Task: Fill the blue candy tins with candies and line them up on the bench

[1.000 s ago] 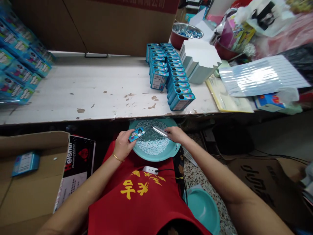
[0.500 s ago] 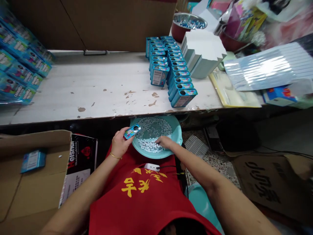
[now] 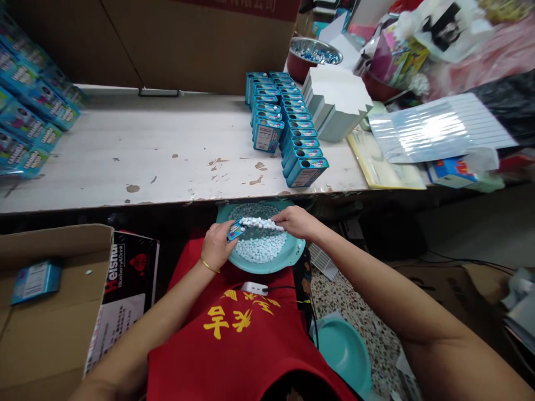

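At the far left, blue-wrapped packs (image 3: 29, 108) are stacked against the back of the desk (image 3: 146, 150), and below them an open cardboard box (image 3: 50, 317) holds a small blue card (image 3: 35, 283). The person, in a red apron (image 3: 225, 345), sits at the desk's edge with a teal basin (image 3: 292, 257) at their lap, heaped with loose white mints (image 3: 259, 249). Their left hand (image 3: 216, 245), a gold bangle (image 3: 209, 268) at the wrist, is closed around a small blue tin (image 3: 235, 229), whose open end tips toward the right. Their right hand (image 3: 296, 221) is closed on the far end of a row of mints (image 3: 262, 224), apparently lined up inside a clear tube, though the tube itself is hard to make out. That row meets the tin, directly above the basin. The tin looks light and stiff, so its flat sides give a sure hold; the small, smooth mints look ready to roll, so the tube seems best held level by its end. Farther along the desk stand rows of matching tins (image 3: 284, 128), then a white paper stack (image 3: 336, 103), with a shiny plastic sheet (image 3: 438, 128) at the right.
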`<state>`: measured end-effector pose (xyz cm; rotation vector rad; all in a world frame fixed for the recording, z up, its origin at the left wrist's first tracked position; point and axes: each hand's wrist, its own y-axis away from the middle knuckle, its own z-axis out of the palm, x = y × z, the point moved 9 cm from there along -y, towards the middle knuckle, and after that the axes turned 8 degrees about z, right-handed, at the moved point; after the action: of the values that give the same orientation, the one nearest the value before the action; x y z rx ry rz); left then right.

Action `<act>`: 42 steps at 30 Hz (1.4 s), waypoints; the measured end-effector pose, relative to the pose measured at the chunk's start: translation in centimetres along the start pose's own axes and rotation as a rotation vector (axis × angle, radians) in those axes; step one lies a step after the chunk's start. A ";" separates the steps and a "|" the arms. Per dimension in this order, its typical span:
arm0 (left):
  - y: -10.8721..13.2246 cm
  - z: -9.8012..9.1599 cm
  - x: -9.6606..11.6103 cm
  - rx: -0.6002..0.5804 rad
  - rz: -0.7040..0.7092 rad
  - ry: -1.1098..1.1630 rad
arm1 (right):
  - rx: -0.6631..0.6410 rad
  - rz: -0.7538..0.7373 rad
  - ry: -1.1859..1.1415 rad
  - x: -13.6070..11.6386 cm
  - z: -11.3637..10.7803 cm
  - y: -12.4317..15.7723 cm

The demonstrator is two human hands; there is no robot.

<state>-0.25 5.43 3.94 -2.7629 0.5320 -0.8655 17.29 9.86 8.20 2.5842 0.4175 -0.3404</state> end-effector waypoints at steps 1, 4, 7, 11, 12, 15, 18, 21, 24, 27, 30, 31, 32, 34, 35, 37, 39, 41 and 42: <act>0.0 0.2 0.2 -0.015 0.013 -0.017 | 0.004 0.035 0.094 -0.7 -0.4 0.0; 0.0 0.5 0.5 -0.037 0.024 -0.052 | 0.005 0.091 0.331 -2.8 -0.9 -0.2; -0.1 0.6 0.6 -0.043 0.028 -0.059 | 0.009 0.078 0.409 -4.7 -0.9 -0.4; -0.2 0.5 0.3 -0.035 0.020 -0.067 | 0.023 0.078 0.420 -5.2 -1.3 -0.5; -0.2 0.4 0.2 -0.023 0.012 -0.064 | 0.032 0.078 0.422 -5.0 -1.5 -0.4; -0.4 0.3 0.0 -0.002 0.016 -0.045 | 0.039 0.090 0.415 -4.2 -1.9 0.2; -0.5 0.2 0.1 0.018 0.014 -0.036 | 0.029 0.113 0.385 -2.9 -2.1 1.0; -0.6 -0.4 0.1 0.031 0.014 -0.050 | 0.028 0.114 0.306 -1.3 -2.0 1.9; -0.5 -1.6 -0.1 0.058 0.024 -0.056 | 0.035 0.124 0.225 0.8 -0.8 2.2; -0.2 -2.7 -0.9 0.112 -0.032 -0.019 | 0.055 0.188 0.207 3.3 2.1 1.3; 0.1 -2.6 -0.6 0.091 -0.035 -0.030 | 0.042 0.235 0.159 4.4 6.5 -0.5; 0.2 -2.5 -0.3 0.080 -0.021 -0.050 | 0.029 0.239 0.150 4.4 8.0 -1.1; 0.3 -2.3 0.0 0.069 -0.003 -0.077 | 0.031 0.235 0.133 4.1 9.1 -1.6; 0.4 -2.1 0.7 0.049 0.025 -0.145 | 0.080 0.184 -0.005 2.7 10.4 -2.2; 0.4 -2.0 1.0 0.044 0.035 -0.178 | 0.113 0.151 -0.151 1.8 10.5 -2.3; 0.4 -1.8 1.5 0.030 0.060 -0.238 | 0.177 0.111 -0.544 0.5 10.3 -2.4; 0.3 -1.6 1.9 0.035 0.073 -0.268 | 0.256 0.131 -0.860 -0.1 9.8 -2.3; 0.3 -1.6 2.1 0.048 0.074 -0.264 | 0.366 0.189 -1.000 -0.3 9.1 -2.3; 0.2 -1.5 2.2 0.050 0.076 -0.250 | 0.400 0.210 -1.024 -0.5 8.7 -2.3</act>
<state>0.48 4.25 6.18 -2.7306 0.5558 -0.5001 14.59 7.21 -0.04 2.3566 -0.3191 -1.6700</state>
